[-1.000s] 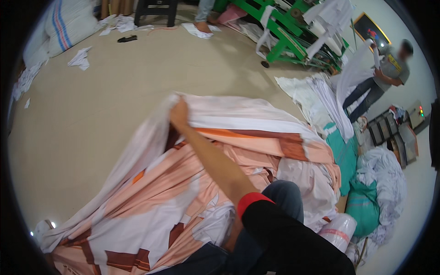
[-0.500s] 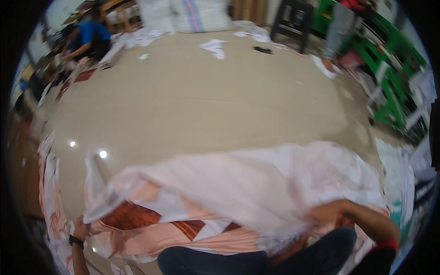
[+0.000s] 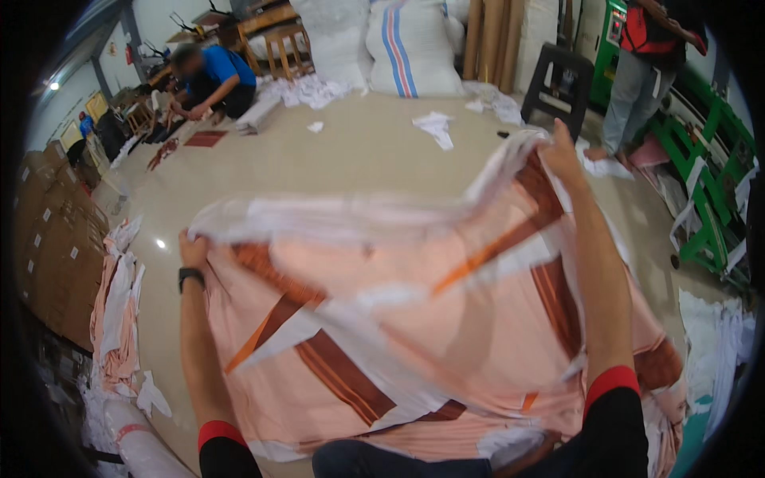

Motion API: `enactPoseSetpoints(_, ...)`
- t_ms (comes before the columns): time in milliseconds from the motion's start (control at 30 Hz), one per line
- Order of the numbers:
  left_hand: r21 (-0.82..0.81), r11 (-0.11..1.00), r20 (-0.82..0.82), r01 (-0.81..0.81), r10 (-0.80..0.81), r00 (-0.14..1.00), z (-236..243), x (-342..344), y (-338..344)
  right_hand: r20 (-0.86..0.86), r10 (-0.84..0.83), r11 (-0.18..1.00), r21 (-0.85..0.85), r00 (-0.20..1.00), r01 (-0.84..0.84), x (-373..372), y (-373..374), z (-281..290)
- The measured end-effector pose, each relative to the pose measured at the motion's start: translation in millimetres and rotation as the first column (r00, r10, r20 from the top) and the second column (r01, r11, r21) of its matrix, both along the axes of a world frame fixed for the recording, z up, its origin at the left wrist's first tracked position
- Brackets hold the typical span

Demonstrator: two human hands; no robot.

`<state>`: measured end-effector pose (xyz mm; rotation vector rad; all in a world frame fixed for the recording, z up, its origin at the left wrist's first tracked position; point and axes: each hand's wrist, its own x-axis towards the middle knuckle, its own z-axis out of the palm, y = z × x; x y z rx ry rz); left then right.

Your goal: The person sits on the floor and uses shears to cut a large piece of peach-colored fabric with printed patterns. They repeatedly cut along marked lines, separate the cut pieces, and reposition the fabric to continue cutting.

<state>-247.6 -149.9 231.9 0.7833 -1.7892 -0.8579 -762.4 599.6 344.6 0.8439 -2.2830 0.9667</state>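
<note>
A large peach sheet [image 3: 398,319] with brown, orange and white stripes is spread wide in front of me. My left hand [image 3: 191,251], with a black band on its wrist, grips the sheet's upper left edge. My right hand [image 3: 562,155] grips the upper right edge, raised higher and further away. The cloth hangs stretched between both hands and drapes down over my lap. Both arms wear black sleeves with red cuffs.
A folded pile of the same cloth [image 3: 115,319] lies at the left beside cardboard boxes [image 3: 52,239]. A person in blue [image 3: 211,76] crouches at the far left. Another person [image 3: 645,80] stands by green machines [image 3: 709,183]. A black stool [image 3: 562,80], big white sacks [image 3: 410,44] and scraps sit on the beige floor.
My view has swung left across the room. Both hands have spread apart and lifted the sheet's edge, so the cloth now hangs open between them instead of lying bunched.
</note>
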Motion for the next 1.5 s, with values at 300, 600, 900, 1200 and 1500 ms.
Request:
enactPoseSetpoints(300, 0.136, 0.774, 0.726, 0.618, -0.502, 0.469, -43, -43, 284, 0.353, -0.005, 0.815, 0.543, 0.936, -0.201, 195, 45, -97)
enactPoseSetpoints(600, 0.257, 0.847, 0.944, 0.465, -0.323, 0.068, -138, -12, 268, 0.634, -0.392, 0.690, 0.682, 0.667, -0.242, 243, 168, -205)
enactPoseSetpoints(900, 0.002, 0.910, 0.965, 0.415, -0.111, 0.238, -168, -94, 112, 0.508, -0.149, 0.823, 0.539, 0.848, -0.179, 113, 45, -265)
enactPoseSetpoints(1200, -0.068, 0.741, 0.829, 0.668, -0.331, 0.451, -142, -72, 294, 0.228, 0.074, 0.615, 0.755, 0.971, -0.225, 156, 42, -217)
enactPoseSetpoints(1500, 0.123, 0.748, 0.982, 0.653, -0.185, 0.027, -149, -36, 230, 0.474, -0.255, 0.476, 0.820, 0.843, -0.318, 167, 146, -242)
